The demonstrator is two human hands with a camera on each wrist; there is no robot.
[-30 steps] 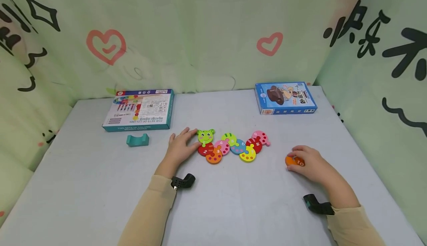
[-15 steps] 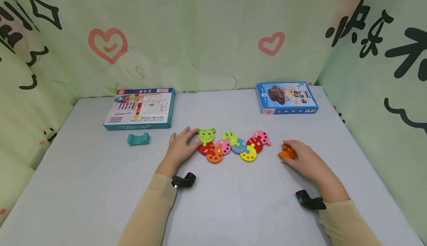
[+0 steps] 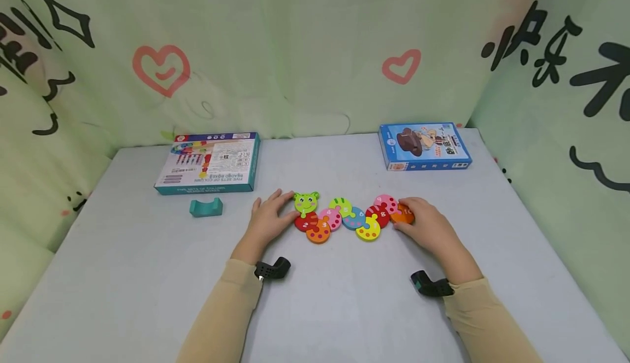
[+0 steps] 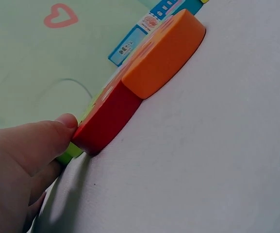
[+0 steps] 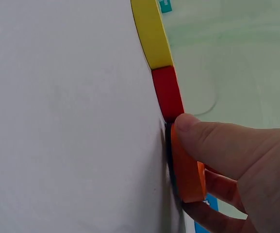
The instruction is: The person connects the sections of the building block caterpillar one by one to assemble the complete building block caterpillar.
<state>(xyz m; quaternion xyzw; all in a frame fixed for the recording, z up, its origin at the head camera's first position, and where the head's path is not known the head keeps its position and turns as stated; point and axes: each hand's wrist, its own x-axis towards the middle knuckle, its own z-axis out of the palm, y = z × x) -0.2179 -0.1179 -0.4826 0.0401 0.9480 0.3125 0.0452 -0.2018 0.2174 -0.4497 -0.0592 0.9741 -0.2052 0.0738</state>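
Note:
A row of colourful numbered caterpillar puzzle pieces [image 3: 354, 218] lies interlocked on the white table, headed by a green smiling face piece [image 3: 306, 203]. My left hand [image 3: 268, 222] touches the left side of that head with thumb and fingertips, near the red number 2 piece [image 4: 111, 116]. At the tail end, my right hand [image 3: 429, 223] pinches an orange piece [image 5: 187, 167] between thumb and fingers. The orange piece sits against the pink piece [image 3: 386, 204] and the red number 8 piece [image 3: 377, 216]; whether it lies fully flat I cannot tell.
Behind the left hand are a teal block [image 3: 206, 208] with a curved notch and a flat teal-edged toy box [image 3: 209, 163]. A blue box [image 3: 425, 146] lies at the back right. Green curtain [image 3: 290, 51] hangs behind the table.
My right hand has carried the orange piece leftward, turning it on the way, up to the caterpillar's tail end. My left hand has stayed at the head.

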